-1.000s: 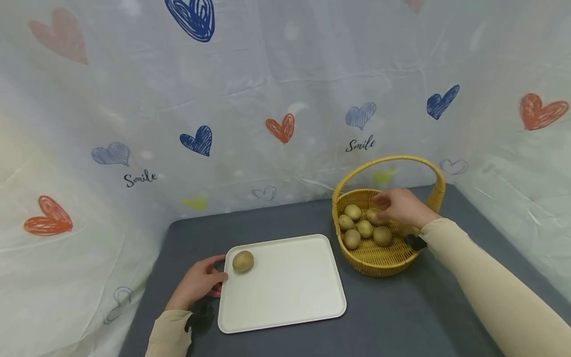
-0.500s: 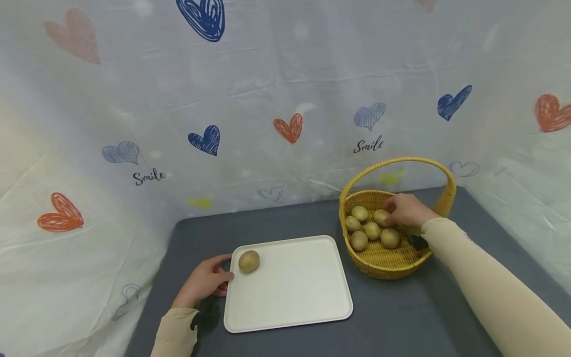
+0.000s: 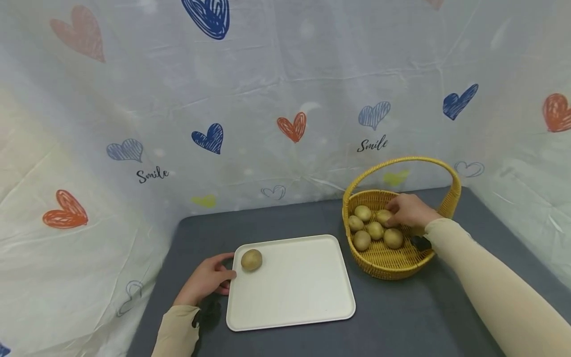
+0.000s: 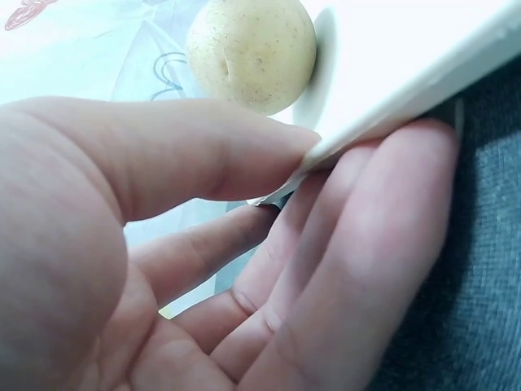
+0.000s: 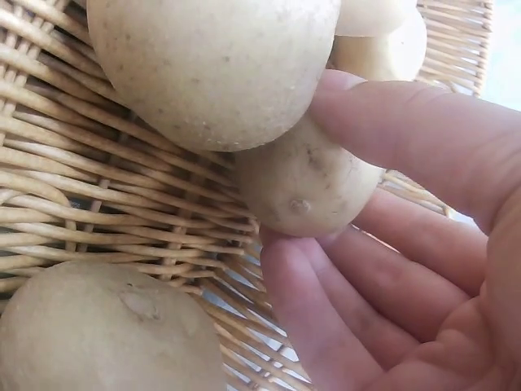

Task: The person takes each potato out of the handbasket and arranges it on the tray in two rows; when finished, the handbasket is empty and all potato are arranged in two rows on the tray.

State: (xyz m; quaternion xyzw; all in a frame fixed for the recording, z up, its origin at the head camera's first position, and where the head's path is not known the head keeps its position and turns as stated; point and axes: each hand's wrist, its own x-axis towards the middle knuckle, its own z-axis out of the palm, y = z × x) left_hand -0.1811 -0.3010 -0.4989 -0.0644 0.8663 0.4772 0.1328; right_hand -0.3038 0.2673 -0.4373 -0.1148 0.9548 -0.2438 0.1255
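Currently pinched in the right hand, a potato, with the thumb on one side, fingertips on the other, and a gap between it and the palm. Seen from the head, just left of that hand's knuckles, partly covered by the hand, and inside the yellow wicker basket; whether lifted or touching the wicker, impossible to tell. From the right wrist, overlapped by a nearer potato above, with a further potato at lower left, apart from the fingers. To the left and front of the pinched one in the head view, five other potatoes, close together on the basket's bottom. Overhead, the arched handle, with the right sleeve crossing in front of its right end. Apart from the basket, to the left, a white tray on the dark grey table, with a lone potato in its far left corner. Gripped by its left edge in the left hand, thumb over the rim and fingers beneath, near the lone potato. Behind everything, a pale sheet printed with hearts and the word "Smile".
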